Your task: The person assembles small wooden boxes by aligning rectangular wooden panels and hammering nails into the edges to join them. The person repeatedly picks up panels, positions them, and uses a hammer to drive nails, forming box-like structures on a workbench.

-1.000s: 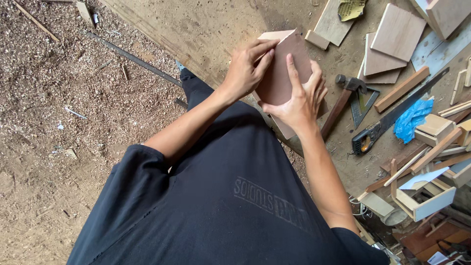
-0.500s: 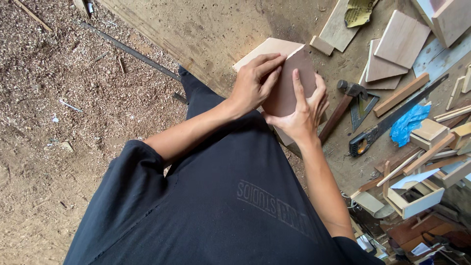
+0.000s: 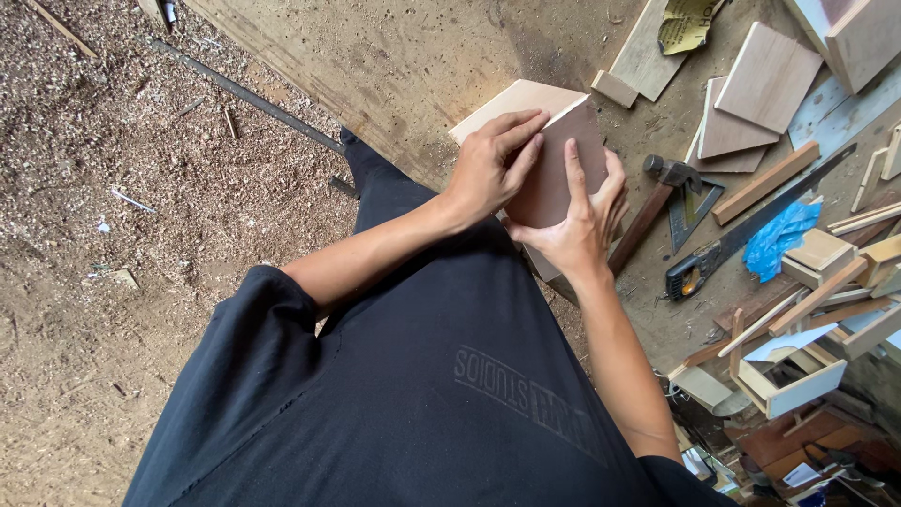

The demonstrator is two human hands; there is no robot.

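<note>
We press a flat reddish-brown wooden panel [image 3: 556, 174] against a pale wooden box [image 3: 507, 105] at the dusty table [image 3: 404, 66] edge. Left hand [image 3: 491, 169] lies flat on it; right hand [image 3: 574, 230] clasps its lower edge. A wooden-handled hammer [image 3: 652, 208] lies just beside.

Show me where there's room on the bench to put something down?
Bare bench lies beyond the left hand, short of the sandpaper. Right of the right hand, hammer, saw, blue bag and wood offcuts crowd it.
</note>
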